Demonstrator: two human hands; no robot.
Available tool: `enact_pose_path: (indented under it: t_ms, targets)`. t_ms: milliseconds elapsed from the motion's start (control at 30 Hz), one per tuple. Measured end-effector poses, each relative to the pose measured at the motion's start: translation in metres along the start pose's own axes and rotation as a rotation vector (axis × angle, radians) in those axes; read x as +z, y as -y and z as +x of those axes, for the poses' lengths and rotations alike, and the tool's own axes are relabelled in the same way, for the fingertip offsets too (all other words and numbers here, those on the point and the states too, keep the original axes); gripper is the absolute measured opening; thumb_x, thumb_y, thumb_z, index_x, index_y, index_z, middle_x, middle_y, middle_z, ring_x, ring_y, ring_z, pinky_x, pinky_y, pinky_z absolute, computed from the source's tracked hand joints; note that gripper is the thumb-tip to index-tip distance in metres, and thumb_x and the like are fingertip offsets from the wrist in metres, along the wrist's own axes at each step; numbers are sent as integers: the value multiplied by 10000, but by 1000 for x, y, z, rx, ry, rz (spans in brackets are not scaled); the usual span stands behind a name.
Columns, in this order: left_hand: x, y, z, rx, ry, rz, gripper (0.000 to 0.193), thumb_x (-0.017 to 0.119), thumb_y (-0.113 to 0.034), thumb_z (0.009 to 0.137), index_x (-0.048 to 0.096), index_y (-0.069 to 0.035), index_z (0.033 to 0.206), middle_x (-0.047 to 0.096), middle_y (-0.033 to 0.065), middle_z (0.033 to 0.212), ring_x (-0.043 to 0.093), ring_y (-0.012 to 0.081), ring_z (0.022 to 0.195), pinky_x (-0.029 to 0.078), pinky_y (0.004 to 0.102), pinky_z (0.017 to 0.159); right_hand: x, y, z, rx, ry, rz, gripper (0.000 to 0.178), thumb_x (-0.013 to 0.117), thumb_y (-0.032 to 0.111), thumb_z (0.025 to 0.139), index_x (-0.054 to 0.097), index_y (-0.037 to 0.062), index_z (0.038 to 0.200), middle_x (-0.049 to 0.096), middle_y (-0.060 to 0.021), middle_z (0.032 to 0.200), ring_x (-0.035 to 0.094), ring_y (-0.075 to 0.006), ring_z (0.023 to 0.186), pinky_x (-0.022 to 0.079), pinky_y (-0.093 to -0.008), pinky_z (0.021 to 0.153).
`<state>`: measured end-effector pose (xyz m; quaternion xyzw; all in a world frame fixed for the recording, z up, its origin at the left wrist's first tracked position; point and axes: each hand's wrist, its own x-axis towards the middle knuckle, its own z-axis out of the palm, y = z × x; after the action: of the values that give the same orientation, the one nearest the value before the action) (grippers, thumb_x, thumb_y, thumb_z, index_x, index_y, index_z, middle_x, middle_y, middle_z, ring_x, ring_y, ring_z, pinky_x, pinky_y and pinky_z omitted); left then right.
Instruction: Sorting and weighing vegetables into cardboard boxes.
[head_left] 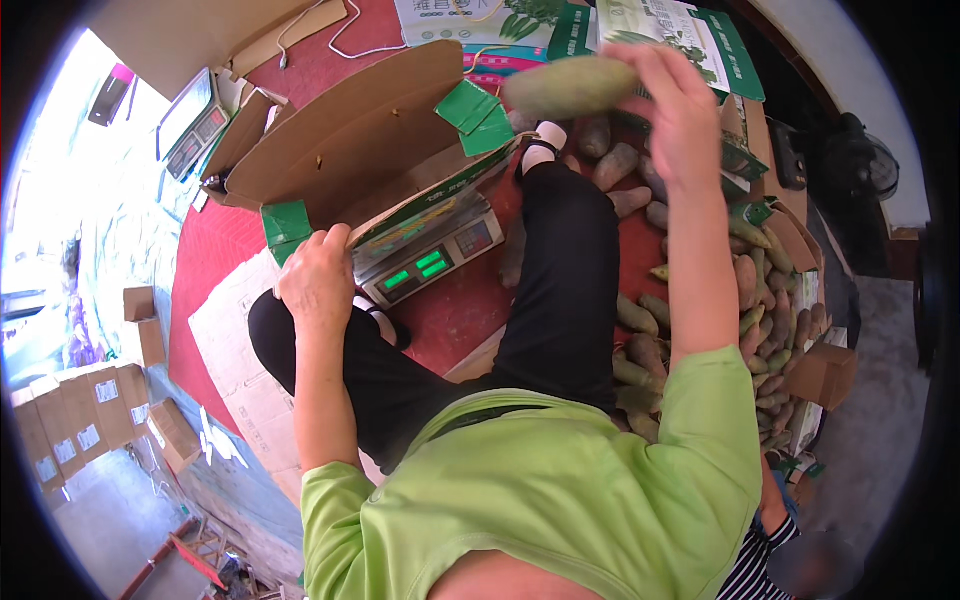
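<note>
My right hand (677,105) is raised at the upper right, its fingers closed on one end of a long green radish (575,88), slightly blurred. The radish is in the air just right of an open cardboard box (300,150). My left hand (318,277) grips the near edge of that box, at its left corner beside a green tape patch (287,226). Under the box is a digital scale (432,262) with lit green displays, between my legs. The inside bottom of the box is hidden by its near wall.
Loose radishes (612,165) lie on the red mat (440,340), with a larger heap (770,320) to the right. Printed cartons (480,25) lie at the far side. A second scale (190,125) stands at the left. A person in a striped shirt (760,565) is at the lower right.
</note>
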<state>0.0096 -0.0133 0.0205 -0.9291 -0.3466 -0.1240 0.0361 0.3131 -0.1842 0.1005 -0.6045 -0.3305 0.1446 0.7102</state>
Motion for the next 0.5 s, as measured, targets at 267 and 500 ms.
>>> enact_pose_path:
  t_ms: [267,500]
  targets:
    - [3,1,0,-22,18,7,86,577,-152,806,587,-164,890,598,32,761,624,266,768,487,401,622,111,-75,43,-73,502,-211,231,534,237,846,692,70,819,648,-25,767,569,-124,712,440,-271,652]
    - [0,-2,1,-30,53,8,58,577,-183,835,597,-167,887,600,33,767,621,267,764,489,401,622,143,-89,47,-70,913,-888,212,514,250,843,677,120,876,669,-63,859,624,-227,869,473,-358,751]
